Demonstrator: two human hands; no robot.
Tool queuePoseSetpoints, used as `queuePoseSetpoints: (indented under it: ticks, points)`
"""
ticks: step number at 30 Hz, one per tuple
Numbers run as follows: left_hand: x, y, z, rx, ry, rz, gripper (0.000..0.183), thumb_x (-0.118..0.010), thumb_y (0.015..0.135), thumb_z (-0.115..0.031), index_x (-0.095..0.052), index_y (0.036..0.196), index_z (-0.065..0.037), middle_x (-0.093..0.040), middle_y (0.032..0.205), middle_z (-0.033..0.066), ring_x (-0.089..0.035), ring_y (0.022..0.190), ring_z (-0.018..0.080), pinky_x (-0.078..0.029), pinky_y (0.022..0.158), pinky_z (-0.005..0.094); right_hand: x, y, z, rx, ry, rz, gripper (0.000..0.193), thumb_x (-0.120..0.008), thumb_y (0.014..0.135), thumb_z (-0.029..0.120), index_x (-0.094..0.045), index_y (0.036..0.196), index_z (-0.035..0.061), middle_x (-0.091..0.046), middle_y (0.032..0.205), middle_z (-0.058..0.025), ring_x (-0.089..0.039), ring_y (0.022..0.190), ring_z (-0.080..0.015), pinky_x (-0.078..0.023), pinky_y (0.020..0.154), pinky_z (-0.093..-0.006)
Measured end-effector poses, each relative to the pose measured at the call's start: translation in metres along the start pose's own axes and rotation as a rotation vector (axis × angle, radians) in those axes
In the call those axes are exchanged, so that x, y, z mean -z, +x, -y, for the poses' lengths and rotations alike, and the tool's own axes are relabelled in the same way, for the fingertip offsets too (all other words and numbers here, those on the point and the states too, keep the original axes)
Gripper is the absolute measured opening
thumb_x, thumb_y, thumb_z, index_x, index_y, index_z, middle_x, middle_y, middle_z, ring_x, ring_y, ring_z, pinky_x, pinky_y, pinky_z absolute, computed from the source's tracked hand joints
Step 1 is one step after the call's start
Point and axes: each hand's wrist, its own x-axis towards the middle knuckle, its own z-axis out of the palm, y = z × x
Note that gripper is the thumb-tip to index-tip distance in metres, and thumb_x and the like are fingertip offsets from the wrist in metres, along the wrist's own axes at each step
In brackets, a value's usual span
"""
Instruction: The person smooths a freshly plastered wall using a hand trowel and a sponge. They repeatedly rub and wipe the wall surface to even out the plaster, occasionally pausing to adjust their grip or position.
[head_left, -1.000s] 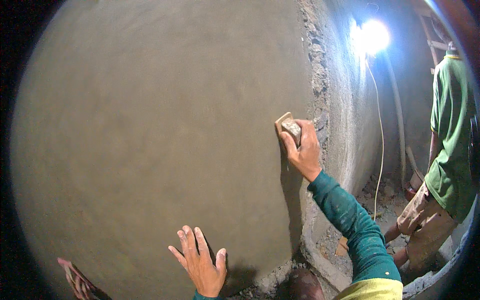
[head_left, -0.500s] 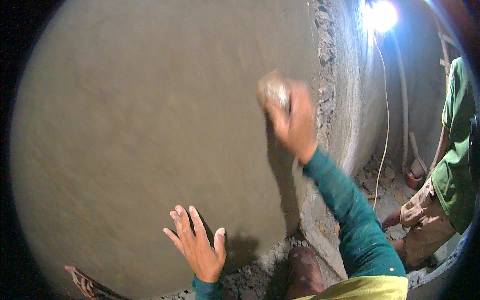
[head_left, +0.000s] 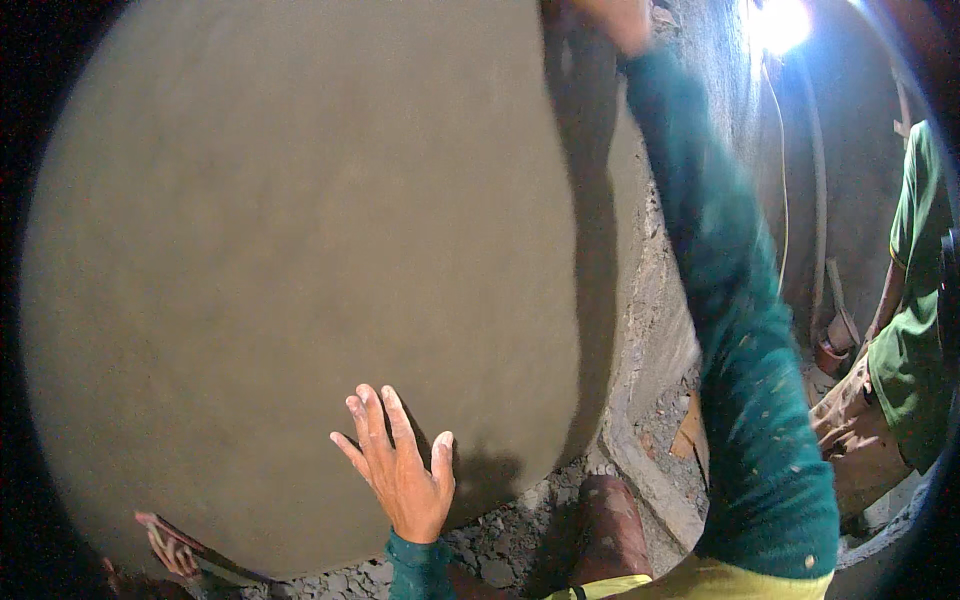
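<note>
My left hand (head_left: pixel 400 480) is open on the wet grey plaster wall (head_left: pixel 300 250), low down, with its fingers spread and pale residue on the fingertips. Up at the top edge, my right hand (head_left: pixel 618 22) is only partly in view at the end of a stretched green sleeve. Its fingers are cut off by the frame, so what they hold is hidden. The right arm casts a long dark shadow down the wall's right side.
At lower left another person's hand (head_left: pixel 172 550) holds a long, thin-edged tool (head_left: pixel 205 550) against the wall. A person in a green shirt (head_left: pixel 910 330) is at the right. A bright lamp (head_left: pixel 780 25) shines above a hanging cable (head_left: pixel 784 200). Rubble (head_left: pixel 495 565) lies along the wall's foot.
My right hand has swept up along the wall to the top edge; earlier it gripped a pale, rounded, blurred thing lower down. My left hand has hardly moved.
</note>
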Motion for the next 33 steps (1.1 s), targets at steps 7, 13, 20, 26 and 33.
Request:
queuePoseSetpoints:
  ticks: [7, 13, 20, 26, 33]
  points:
    - [0.015, -0.002, 0.001, 0.004, 0.029, 0.046, 0.091, -0.076, 0.090, -0.031, -0.034, 0.164, 0.000, -0.021, 0.176, 0.0228, -0.012, 0.165, 0.0398, -0.002, 0.127, 0.0697, -0.027, -0.248, -0.073, 0.331, 0.033, -0.083, 0.042, -0.081, 0.092, 0.028, -0.067, 0.122, 0.0019, -0.070, 0.111, -0.0220, -0.069, 0.100, -0.0404, -0.056, 0.086, -0.0464]
    - [0.005, 0.003, -0.007, 0.035, 0.057, 0.029, 0.095, -0.080, 0.087, -0.029, -0.034, 0.164, -0.001, -0.021, 0.175, 0.0235, -0.015, 0.164, 0.0416, -0.007, 0.128, 0.0694, -0.060, -0.120, -0.001, 0.300, 0.062, -0.285, 0.045, -0.080, 0.092, 0.033, -0.067, 0.120, 0.0004, -0.068, 0.109, -0.0238, -0.068, 0.099, -0.0419, -0.056, 0.086, -0.0476]
    - [0.007, -0.002, 0.009, 0.017, 0.057, 0.001, 0.093, -0.081, 0.087, -0.028, -0.035, 0.164, -0.001, -0.024, 0.175, 0.0218, -0.016, 0.164, 0.0395, -0.005, 0.127, 0.0702, -0.059, -0.177, -0.005, 0.162, 0.205, -0.248, 0.035, -0.079, 0.095, 0.026, -0.068, 0.115, -0.0003, -0.067, 0.103, -0.0214, -0.069, 0.092, -0.0405, -0.057, 0.081, -0.0466]
    - [0.009, -0.001, 0.001, 0.057, 0.050, -0.025, 0.092, -0.080, 0.088, -0.028, -0.035, 0.164, -0.002, -0.026, 0.174, 0.0208, -0.020, 0.163, 0.0393, -0.004, 0.127, 0.0709, -0.068, -0.209, 0.038, 0.426, 0.216, -0.186, 0.038, -0.082, 0.090, 0.029, -0.068, 0.113, 0.0020, -0.067, 0.102, -0.0202, -0.068, 0.091, -0.0395, -0.056, 0.080, -0.0481]
    - [0.013, 0.003, -0.008, 0.020, 0.025, 0.029, 0.092, -0.080, 0.088, -0.029, -0.035, 0.164, -0.002, -0.026, 0.174, 0.0209, -0.020, 0.163, 0.0392, -0.004, 0.127, 0.0710, -0.070, -0.130, 0.047, 0.297, 0.159, -0.402, 0.038, -0.080, 0.090, 0.031, -0.068, 0.114, 0.0036, -0.067, 0.107, -0.0196, -0.067, 0.095, -0.0393, -0.057, 0.080, -0.0487]
